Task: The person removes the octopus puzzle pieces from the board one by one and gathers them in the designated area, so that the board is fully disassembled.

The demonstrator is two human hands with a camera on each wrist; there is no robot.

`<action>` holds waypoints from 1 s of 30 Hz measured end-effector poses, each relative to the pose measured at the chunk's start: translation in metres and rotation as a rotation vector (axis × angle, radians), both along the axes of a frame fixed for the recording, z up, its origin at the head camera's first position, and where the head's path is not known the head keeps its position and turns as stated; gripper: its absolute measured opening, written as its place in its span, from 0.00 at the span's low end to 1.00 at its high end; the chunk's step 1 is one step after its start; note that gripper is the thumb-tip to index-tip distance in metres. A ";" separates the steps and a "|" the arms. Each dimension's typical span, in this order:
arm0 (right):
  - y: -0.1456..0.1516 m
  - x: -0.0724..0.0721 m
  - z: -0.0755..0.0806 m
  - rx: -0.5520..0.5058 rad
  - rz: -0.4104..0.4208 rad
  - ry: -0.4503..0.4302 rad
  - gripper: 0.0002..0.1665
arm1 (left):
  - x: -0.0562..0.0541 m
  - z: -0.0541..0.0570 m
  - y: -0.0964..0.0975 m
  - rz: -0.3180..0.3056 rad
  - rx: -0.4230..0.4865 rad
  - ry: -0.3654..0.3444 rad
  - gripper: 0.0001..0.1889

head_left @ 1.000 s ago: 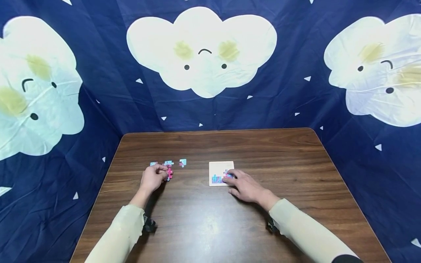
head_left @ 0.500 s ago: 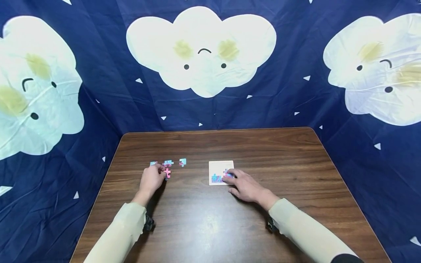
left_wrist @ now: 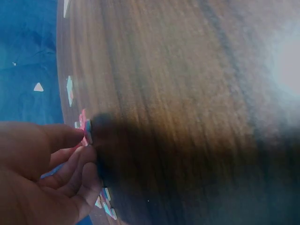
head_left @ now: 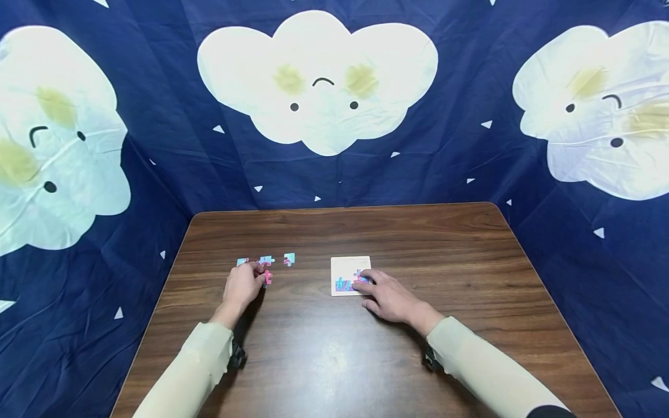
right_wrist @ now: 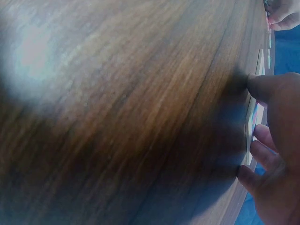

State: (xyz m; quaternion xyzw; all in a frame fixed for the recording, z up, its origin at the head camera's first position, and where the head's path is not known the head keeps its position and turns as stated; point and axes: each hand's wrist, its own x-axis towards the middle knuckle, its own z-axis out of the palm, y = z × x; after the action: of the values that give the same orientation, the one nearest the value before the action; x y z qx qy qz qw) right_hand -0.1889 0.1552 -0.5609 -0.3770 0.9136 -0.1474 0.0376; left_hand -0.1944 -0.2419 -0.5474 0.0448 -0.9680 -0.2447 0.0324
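Note:
In the head view my left hand [head_left: 241, 290] pinches a pink jigsaw piece [head_left: 268, 277] between thumb and fingers, at the left part of the table. The left wrist view shows the same pink piece [left_wrist: 84, 117] edge-on at the fingertips. My right hand [head_left: 392, 299] rests with relaxed fingers on the right side of a square, cream puzzle tray [head_left: 342, 265]. Blue and purple pieces [head_left: 343, 284] lie fitted along the tray's front; a pink and blue one [head_left: 358, 274] sits partly under my right fingers. In the right wrist view the thumb touches the tray's edge [right_wrist: 249, 112].
Loose jigsaw pieces lie in a row beyond my left hand: one partly covered [head_left: 243, 262], one in the middle [head_left: 265, 260] and one to the right [head_left: 289, 259]. The brown wooden table [head_left: 334, 348] ends at a blue cloud-print curtain [head_left: 340, 180].
My left hand has shifted slightly left with the pink jigsaw piece, and the piece has turned a little in the fingers. The right hand stays in place on the tray.

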 end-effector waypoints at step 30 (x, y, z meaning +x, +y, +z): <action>0.001 -0.006 0.010 0.024 0.015 -0.020 0.29 | -0.040 0.036 0.083 -0.400 0.270 0.020 0.12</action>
State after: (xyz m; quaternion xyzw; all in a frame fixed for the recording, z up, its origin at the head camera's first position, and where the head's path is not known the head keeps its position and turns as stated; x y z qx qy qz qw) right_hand -0.1945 0.1567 -0.5505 -0.3819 0.9120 -0.1400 0.0525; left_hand -0.2342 -0.1591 -0.5114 -0.1461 -0.9157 -0.3741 -0.0132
